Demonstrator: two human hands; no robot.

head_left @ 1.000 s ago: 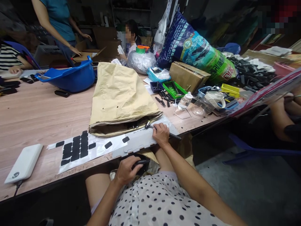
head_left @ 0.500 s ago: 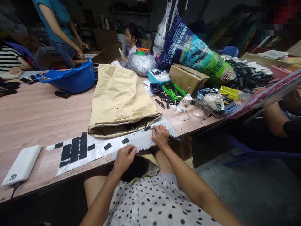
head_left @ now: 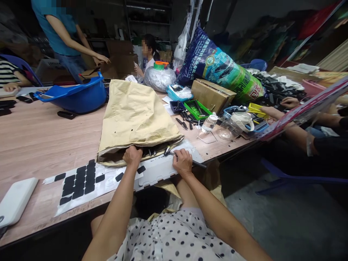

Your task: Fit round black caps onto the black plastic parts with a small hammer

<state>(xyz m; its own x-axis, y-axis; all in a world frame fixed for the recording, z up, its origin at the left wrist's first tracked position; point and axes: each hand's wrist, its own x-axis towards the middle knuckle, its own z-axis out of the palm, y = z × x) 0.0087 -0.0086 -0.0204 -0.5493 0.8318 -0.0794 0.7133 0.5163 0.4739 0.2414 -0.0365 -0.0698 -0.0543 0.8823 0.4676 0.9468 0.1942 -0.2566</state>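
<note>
My left hand (head_left: 132, 156) reaches into the mouth of a large tan paper bag (head_left: 136, 112) lying on the table. Its fingers are hidden by the hand's back and the bag's edge. Just right of it, small shiny metal ends (head_left: 152, 153) show inside the opening. My right hand (head_left: 182, 162) is closed around what looks like a small hammer (head_left: 166, 150), its metal head pointing left and its black handle sticking out to the right. Below the bag, a pale flat strip (head_left: 160, 170) lies along the table edge, beside a white sheet with black rounded stickers (head_left: 80, 181).
A white power bank (head_left: 17, 201) lies at the left. Behind stand a blue basin (head_left: 73, 96), a green tray (head_left: 198, 109), a clear bottle (head_left: 209, 124), a cardboard box (head_left: 213, 95) and a printed sack (head_left: 220, 65). Other people's hands (head_left: 289, 102) work at the right.
My left hand has moved from above the strip, up and left, into the bag's mouth. My right hand still grips the hammer in about the same place. The view has shifted slightly.
</note>
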